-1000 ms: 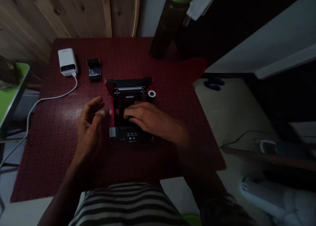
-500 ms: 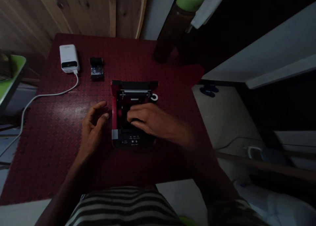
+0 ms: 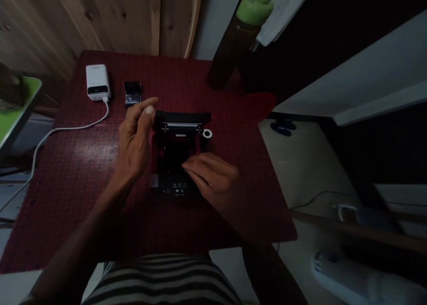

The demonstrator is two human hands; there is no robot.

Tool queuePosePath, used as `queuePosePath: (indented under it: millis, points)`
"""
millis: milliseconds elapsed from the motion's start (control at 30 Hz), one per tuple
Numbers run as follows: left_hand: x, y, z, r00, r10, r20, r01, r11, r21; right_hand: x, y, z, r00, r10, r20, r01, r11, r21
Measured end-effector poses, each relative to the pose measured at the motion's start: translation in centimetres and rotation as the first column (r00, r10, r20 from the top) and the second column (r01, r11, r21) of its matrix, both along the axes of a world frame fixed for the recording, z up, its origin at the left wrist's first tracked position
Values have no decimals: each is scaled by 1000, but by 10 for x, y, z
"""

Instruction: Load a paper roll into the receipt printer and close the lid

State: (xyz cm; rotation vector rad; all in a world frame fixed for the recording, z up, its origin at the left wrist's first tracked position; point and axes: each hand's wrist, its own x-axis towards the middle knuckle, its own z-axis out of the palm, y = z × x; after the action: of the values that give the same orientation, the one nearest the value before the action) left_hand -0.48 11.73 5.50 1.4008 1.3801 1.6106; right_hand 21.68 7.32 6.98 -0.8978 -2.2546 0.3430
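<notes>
A small red and black printer (image 3: 176, 191) lies on the table, its black lid (image 3: 183, 117) raised at the back and its dark inside exposed. Beside the lid's left corner is my left hand (image 3: 135, 138), fingers loosely curved and thumb apart; whether it touches the lid I cannot tell. My right hand (image 3: 213, 174) is at the right front of the opening, fingertips pressed together at the inner edge. Anything between them is hidden. Just right of the lid stands a small roll with a white ring-shaped end (image 3: 207, 134).
On the red patterned table (image 3: 80, 194), a white power bank (image 3: 98, 82) with a cable sits at the back left. A black ribbon-like piece (image 3: 132, 92) lies near it. A tall dark bottle with a green cap (image 3: 254, 9) stands at the back right.
My left hand has moved up and forward to the lid's left corner. My right hand has drawn back from inside the printer toward its right front edge, uncovering more of the interior.
</notes>
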Motion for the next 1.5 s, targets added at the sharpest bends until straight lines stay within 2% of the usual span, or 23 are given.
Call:
queuePosePath:
  millis: [100,200,333,467,567,633,800,900,1167,1267,1367,1500]
  points:
    - [8,6,7,999,16,38,-15,999,-28,-7,-9,-3,996,-81,47,74,987,143]
    - [9,-6,8,999,36,30,-35,999,-34,-15,-18,-5,987,-157,23,145,951,272]
    - [6,-36,-1,999,22,26,-19,996,-92,-19,-31,-6,979,-203,-2,195,943,271]
    - [8,-64,-16,984,4,180,36,975,-218,-17,-42,-8,979,-205,3,197,945,260]
    - [10,-78,-23,973,-17,229,81,959,-271,-15,-45,-12,970,-241,1,233,937,262]
    - [11,-83,-26,970,-31,241,103,951,-292,-15,-45,-15,968,-252,-17,249,938,240]
    - [10,-89,-30,946,-41,321,159,924,-348,-13,-44,-16,985,-161,-62,166,982,90]
    - [11,-90,-30,925,-26,379,169,922,-347,-12,-44,-14,984,-158,-80,160,987,21]
    - [12,-94,-32,913,-4,409,163,920,-356,-11,-50,-17,974,-150,-173,147,989,-28]
    - [9,-104,-32,918,-8,396,172,908,-382,-3,-58,-20,939,-239,-247,231,971,-63]
    - [5,-113,-31,928,12,372,156,894,-420,9,-69,-32,874,-375,-308,349,927,-138]
    - [3,-114,-27,955,39,294,100,892,-442,14,-82,-56,856,-443,-266,365,883,-296]
